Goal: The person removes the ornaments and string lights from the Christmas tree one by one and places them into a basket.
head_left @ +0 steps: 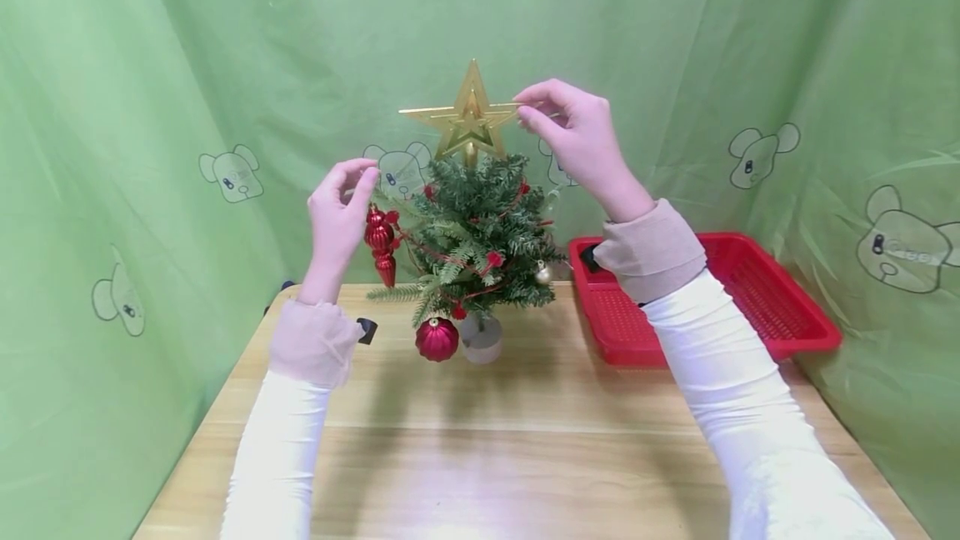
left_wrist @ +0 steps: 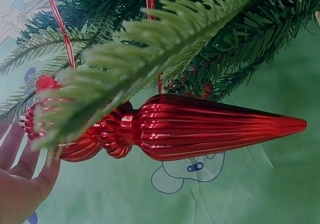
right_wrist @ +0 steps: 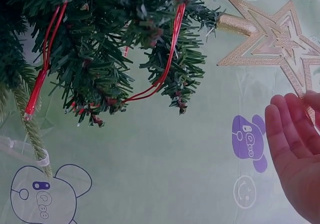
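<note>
My right hand [head_left: 577, 127] pinches the right-hand point of a gold star tree topper [head_left: 471, 117]. The star stands upright above the tip of a small artificial Christmas tree [head_left: 480, 232]; its gold stem [right_wrist: 237, 25] meets the top branches in the right wrist view. On the tree's left side, a red ribbed icicle-shaped ornament [head_left: 381, 247] hangs point down under my left hand [head_left: 339, 202]. Thumb and forefinger of that hand pinch just above the ornament's cap, and its hanging loop is hidden there. A pale green branch [left_wrist: 130, 74] crosses in front of the ornament.
A dark red ball ornament [head_left: 437, 339] hangs low beside the tree's white base [head_left: 482, 342]. A small silver ball [head_left: 543, 272] hangs at the right. A red plastic basket [head_left: 806, 327] stands on the wooden table [head_left: 480, 457], partly behind my right arm. Green curtains [head_left: 300, 57] enclose the table.
</note>
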Demonstrator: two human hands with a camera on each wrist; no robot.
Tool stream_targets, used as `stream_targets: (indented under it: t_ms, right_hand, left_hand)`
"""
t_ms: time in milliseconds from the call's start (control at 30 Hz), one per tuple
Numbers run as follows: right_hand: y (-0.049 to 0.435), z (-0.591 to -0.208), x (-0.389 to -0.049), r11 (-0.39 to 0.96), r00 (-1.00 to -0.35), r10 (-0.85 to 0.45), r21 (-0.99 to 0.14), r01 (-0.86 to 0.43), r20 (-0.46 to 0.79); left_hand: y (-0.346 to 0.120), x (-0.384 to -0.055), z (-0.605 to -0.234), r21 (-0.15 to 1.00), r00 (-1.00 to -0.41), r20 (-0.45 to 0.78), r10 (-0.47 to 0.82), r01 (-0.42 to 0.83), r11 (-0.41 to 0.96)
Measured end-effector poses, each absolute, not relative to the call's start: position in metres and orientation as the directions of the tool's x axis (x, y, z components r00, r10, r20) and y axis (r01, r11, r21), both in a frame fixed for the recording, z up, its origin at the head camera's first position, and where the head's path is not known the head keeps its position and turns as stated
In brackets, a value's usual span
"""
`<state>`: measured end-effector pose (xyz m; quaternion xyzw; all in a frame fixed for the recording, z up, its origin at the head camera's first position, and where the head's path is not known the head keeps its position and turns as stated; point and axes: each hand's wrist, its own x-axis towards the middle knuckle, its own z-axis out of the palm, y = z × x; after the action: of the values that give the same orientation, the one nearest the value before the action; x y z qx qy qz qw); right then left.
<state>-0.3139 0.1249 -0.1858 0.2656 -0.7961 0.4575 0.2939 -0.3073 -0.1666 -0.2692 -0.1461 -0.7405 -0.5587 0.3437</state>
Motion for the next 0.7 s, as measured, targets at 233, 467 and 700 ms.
stream_targets:
  t_ms: [233,467,700]
  right_hand:
    - [0.122,-0.185,-0.315,0.435,-0.67,-0.171,-0.555,-0.709,0.722]
    - [0.12,-0.18,-0.314,0.409,-0.659,-0.138,-0.564,-0.717,0.739]
    - [0.124,-0.169,-0.312,0.334,-0.669,-0.062,-0.616,-0.713,0.741]
  left_hand:
    - [-0.166,-0.308,-0.271,0.716,-0.704,0.687,-0.18,0.614,0.331]
    - [-0.164,-0.307,-0.27,0.721,-0.708,0.682,-0.181,0.61,0.33]
    - [-0.163,-0.307,-0.27,0.727,-0.711,0.678,-0.189,0.61,0.314]
